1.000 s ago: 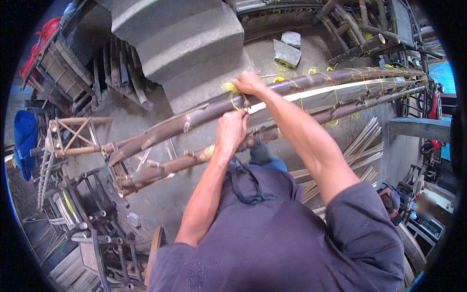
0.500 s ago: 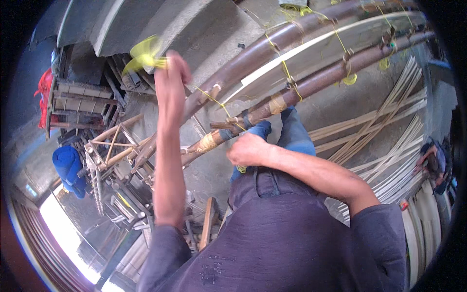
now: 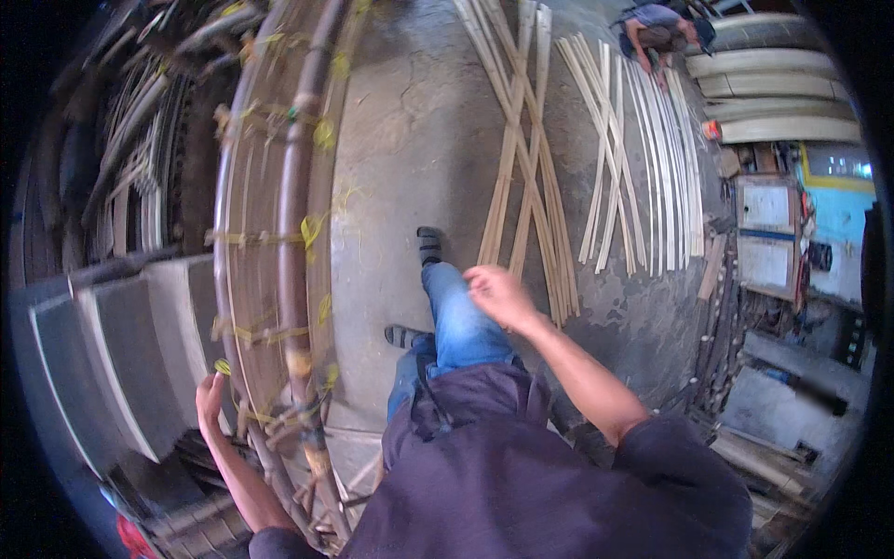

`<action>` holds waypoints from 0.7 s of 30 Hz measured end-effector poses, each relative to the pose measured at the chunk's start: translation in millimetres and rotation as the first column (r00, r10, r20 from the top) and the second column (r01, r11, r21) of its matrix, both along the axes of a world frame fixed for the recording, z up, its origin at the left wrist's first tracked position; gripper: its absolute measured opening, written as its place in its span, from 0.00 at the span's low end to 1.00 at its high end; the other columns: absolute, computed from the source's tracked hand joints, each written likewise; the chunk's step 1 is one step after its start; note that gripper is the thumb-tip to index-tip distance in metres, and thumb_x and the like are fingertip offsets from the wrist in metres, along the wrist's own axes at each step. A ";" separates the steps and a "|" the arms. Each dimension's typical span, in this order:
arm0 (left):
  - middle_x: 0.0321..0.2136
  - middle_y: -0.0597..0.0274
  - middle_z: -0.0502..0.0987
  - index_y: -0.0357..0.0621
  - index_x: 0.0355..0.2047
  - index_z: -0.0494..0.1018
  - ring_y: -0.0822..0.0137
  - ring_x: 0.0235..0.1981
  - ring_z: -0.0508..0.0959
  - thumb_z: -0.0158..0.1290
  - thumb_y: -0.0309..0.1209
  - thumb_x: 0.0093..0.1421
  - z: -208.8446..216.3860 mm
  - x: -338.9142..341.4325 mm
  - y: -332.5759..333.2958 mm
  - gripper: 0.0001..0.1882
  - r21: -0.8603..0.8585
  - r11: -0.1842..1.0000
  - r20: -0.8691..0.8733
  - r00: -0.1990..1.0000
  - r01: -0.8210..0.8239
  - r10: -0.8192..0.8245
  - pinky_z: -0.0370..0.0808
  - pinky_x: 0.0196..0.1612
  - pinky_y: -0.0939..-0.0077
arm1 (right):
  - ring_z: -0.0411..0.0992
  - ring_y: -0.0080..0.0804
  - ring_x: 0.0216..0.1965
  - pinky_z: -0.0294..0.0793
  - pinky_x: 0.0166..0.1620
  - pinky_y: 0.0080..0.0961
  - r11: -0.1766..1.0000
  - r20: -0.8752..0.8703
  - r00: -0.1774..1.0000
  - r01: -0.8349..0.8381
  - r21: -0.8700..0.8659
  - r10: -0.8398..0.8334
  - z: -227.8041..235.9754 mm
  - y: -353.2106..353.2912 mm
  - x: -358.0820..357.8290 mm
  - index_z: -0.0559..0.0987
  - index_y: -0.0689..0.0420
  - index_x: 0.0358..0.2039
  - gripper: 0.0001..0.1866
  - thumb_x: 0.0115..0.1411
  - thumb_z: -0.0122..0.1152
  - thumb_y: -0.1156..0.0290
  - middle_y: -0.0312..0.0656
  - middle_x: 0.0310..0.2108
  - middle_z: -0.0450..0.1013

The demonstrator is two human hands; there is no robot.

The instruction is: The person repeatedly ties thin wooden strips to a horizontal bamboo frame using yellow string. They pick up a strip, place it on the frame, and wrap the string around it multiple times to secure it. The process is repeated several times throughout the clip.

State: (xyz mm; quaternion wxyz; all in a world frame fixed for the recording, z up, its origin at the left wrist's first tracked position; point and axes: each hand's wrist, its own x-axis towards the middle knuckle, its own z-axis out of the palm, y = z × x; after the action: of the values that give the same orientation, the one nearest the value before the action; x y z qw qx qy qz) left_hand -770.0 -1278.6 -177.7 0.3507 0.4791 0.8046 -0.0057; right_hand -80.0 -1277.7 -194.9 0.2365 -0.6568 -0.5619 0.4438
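Observation:
My left hand is raised at the lower left, beside a long frame of brown poles. At its fingertips it holds a small coil of yellow strap. Two thick brown poles run away from me, joined by yellow strap ties at several places, with loose strap ends hanging off. Out in front of my right thigh is my right hand, its fingers loosely bent and slightly blurred. Nothing shows in it, and it touches nothing.
Pale long strips lie crossed on the concrete floor ahead, with more strips farther right. A person crouches at their far end. Concrete steps rise at the left. Split pale lengths are stacked at the far right.
My view has swung right, and the poles now run along my left side. My left hand is lower. My right hand has come away from the pole and its fist has loosened.

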 end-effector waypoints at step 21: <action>0.50 0.47 0.70 0.39 0.53 0.67 0.52 0.55 0.67 0.51 0.39 0.60 -129.8 520.1 343.7 0.24 -0.103 0.622 -0.930 0.147 0.776 -0.338 0.63 0.59 0.56 | 0.76 0.54 0.36 0.76 0.40 0.45 0.835 0.872 0.490 0.487 -0.257 -0.017 -692.9 221.1 561.8 0.79 0.60 0.36 0.14 0.57 0.58 0.63 0.58 0.31 0.75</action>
State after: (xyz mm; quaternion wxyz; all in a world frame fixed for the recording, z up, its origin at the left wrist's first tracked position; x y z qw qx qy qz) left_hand -249.9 -934.9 -307.5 -0.2719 0.7263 0.5897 -0.2252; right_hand 481.8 -1056.6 -887.8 -0.1673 -0.9007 -0.3710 0.1520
